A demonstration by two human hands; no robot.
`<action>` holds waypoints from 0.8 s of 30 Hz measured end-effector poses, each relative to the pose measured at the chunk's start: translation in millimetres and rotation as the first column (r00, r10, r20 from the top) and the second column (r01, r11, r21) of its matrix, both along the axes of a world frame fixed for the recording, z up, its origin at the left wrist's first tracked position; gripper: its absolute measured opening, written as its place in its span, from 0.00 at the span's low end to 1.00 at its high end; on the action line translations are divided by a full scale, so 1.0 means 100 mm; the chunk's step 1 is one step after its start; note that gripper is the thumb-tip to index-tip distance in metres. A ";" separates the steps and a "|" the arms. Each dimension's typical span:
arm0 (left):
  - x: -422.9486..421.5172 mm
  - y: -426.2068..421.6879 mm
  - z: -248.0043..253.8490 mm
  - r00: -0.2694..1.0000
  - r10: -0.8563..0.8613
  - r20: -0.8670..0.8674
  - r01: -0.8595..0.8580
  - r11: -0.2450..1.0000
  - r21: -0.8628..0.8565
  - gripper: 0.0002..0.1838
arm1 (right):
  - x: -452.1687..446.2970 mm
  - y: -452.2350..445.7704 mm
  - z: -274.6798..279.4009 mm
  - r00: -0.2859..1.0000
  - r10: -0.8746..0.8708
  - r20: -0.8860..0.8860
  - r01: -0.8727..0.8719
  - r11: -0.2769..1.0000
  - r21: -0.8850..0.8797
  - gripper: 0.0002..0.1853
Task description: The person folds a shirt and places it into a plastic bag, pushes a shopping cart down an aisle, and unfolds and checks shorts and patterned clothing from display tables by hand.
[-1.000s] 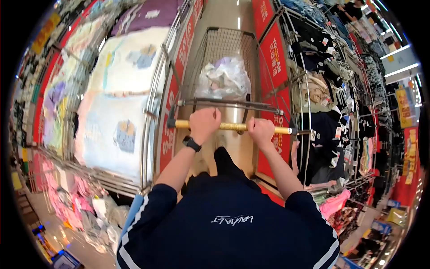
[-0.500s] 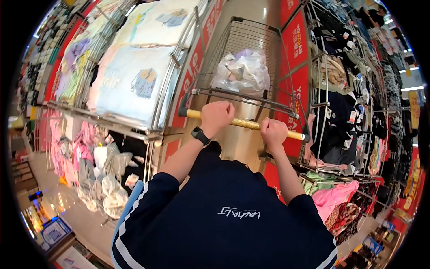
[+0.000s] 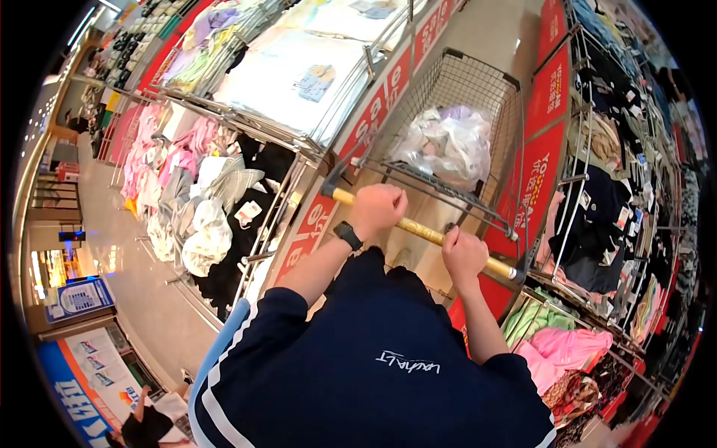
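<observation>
Both fists grip the yellow handle (image 3: 422, 231) of a shopping cart (image 3: 515, 112). My left hand (image 3: 377, 213), with a black watch (image 3: 348, 235) on its wrist, closes round the handle's left part. Toward the handle's right end, my right hand (image 3: 464, 257) is wrapped round the bar. Inside the wire basket lies a whitish see-through plastic bag (image 3: 448, 145) with something purple and pale in it; its contents are hard to make out.
Racks of folded light shirts (image 3: 291, 89) and heaped clothes (image 3: 202, 194) line the left. Dark garments (image 3: 590, 224) and pink cloth (image 3: 560, 351) fill the right racks. Red sale panels (image 3: 381, 104) edge the narrow aisle. Another person (image 3: 146, 422) is at the lower left.
The view has turned, so the cart, both hands and the racks sit farther right and slightly lower. More floor and another person show at the left. Both hands still hold the handle.
</observation>
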State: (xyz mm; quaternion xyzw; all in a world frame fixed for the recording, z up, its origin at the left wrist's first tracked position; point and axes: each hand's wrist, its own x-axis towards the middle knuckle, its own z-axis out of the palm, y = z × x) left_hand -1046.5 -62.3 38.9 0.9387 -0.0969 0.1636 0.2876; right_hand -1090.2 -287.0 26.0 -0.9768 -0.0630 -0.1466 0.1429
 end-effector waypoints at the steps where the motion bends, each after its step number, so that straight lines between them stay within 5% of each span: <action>1: -0.11 0.03 0.01 1.000 0.000 -0.017 0.000 1.000 -0.002 0.15 | -0.11 0.02 0.00 1.000 -0.005 -0.022 0.005 1.000 0.007 0.21; 24: -1.51 0.58 0.00 0.989 -0.139 -0.041 0.133 0.985 -0.112 0.15 | -1.63 0.59 0.04 0.999 -0.041 0.008 0.040 0.996 0.083 0.21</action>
